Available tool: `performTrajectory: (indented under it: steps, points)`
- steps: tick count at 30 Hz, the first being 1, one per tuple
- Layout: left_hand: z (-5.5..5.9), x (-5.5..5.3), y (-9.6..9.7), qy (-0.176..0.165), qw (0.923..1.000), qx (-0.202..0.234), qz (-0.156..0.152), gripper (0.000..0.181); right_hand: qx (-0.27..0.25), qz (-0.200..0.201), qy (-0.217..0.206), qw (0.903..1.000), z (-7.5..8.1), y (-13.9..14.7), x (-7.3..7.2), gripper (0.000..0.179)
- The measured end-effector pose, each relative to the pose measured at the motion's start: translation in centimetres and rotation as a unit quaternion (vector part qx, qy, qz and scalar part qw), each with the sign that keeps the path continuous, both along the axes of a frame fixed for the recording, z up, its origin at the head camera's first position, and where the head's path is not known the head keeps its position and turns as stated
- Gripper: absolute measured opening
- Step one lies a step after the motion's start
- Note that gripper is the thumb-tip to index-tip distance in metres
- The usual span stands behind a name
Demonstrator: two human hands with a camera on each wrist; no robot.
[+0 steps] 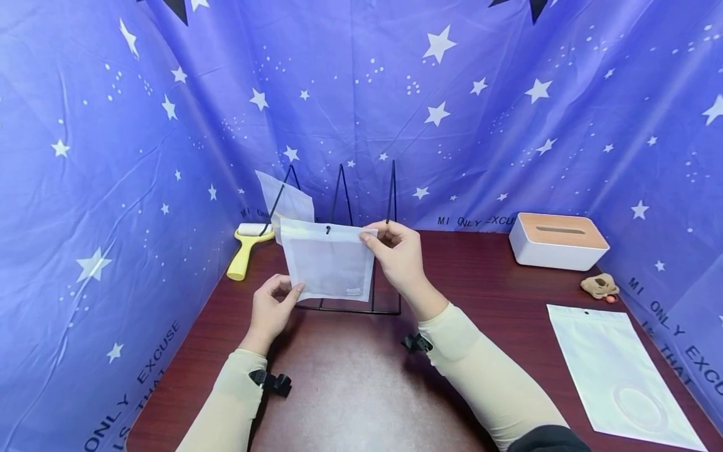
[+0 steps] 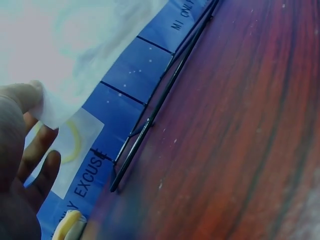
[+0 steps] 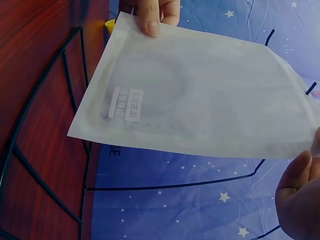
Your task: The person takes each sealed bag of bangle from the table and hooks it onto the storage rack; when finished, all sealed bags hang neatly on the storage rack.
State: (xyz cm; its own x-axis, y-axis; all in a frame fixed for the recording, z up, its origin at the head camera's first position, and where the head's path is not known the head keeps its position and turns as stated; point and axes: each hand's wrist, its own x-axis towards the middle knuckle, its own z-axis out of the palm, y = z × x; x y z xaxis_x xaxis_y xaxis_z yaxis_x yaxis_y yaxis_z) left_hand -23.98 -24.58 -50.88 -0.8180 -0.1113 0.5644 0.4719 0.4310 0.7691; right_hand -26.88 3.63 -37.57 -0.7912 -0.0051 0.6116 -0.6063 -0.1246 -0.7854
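Observation:
A white frosted zip pouch (image 1: 330,260) with a small label is stretched between both hands, in front of a black wire display rack (image 1: 361,311). My left hand (image 1: 273,306) pinches its lower left corner between thumb and fingers. At the upper right corner, my right hand (image 1: 400,254) pinches the edge. A dark rod tip shows at the pouch's top hole; whether it passes through, I cannot tell. Through the pouch a faint round shape shows in the right wrist view. Another white pouch (image 1: 294,199) hangs tilted on the rack's left prong.
A yellow-handled lint roller (image 1: 241,254) lies left of the rack. To the right are a white tissue box (image 1: 556,248) with a wooden lid, a small brown figurine (image 1: 599,285) and a flat white pouch (image 1: 599,358) with a ring inside. A starry blue curtain (image 1: 361,94) surrounds the table.

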Motion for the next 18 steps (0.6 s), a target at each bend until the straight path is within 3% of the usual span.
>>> performTrajectory:
  steps: [7, 18]
  points:
    - [0.2, -0.7, 0.2, -0.002, 0.9994, -0.028, 0.022, 0.006, -0.007, 0.0, -0.001, 1.0, -0.3, 0.1, -0.5, 0.01]
    - [0.3, -1.4, -0.2, -0.02, 0.9993, 0.002, 0.031, 0.01, -0.011, -0.009, -0.026, 0.9996, -0.3, -0.1, -1.4, 0.013]
